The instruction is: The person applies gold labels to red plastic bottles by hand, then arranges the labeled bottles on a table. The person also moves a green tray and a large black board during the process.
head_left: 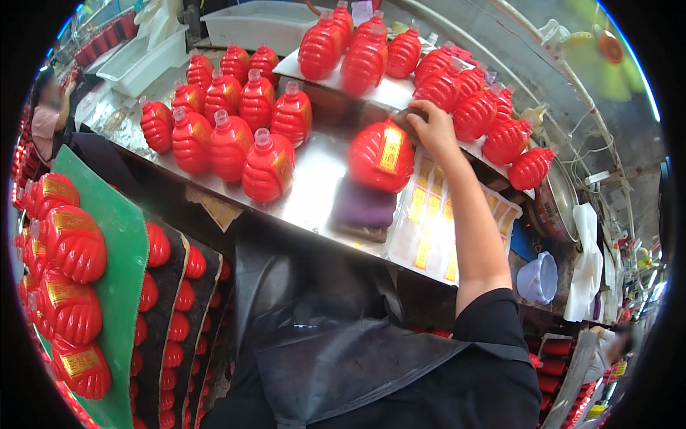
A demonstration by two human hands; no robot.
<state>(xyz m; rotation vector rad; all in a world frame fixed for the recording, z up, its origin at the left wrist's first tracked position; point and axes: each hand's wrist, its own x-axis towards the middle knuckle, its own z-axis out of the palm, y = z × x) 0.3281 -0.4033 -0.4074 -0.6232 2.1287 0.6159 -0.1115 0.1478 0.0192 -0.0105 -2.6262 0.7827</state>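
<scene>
My right hand [431,127] reaches in from the lower right, its fingers closed on a small dark brown piece [407,123] whose kind I cannot make out. Just below it a ribbed red bottle [364,156] with a gold and yellow label [389,149] lies tilted, slightly blurred, its neck hidden near the hand. Beneath the bottle a purple cloth [366,209] covers a block at the bench's front edge. Right of the cloth is a sheet of yellow labels [421,232], partly under my forearm. My left hand does not show.
Several red bottles [231,148] stand on the metal bench [307,191] at left; more [364,61] fill a raised white shelf behind. A green board [107,286] with labelled bottles stands left. At right hangs a lilac bucket [537,277]. People are at both far sides.
</scene>
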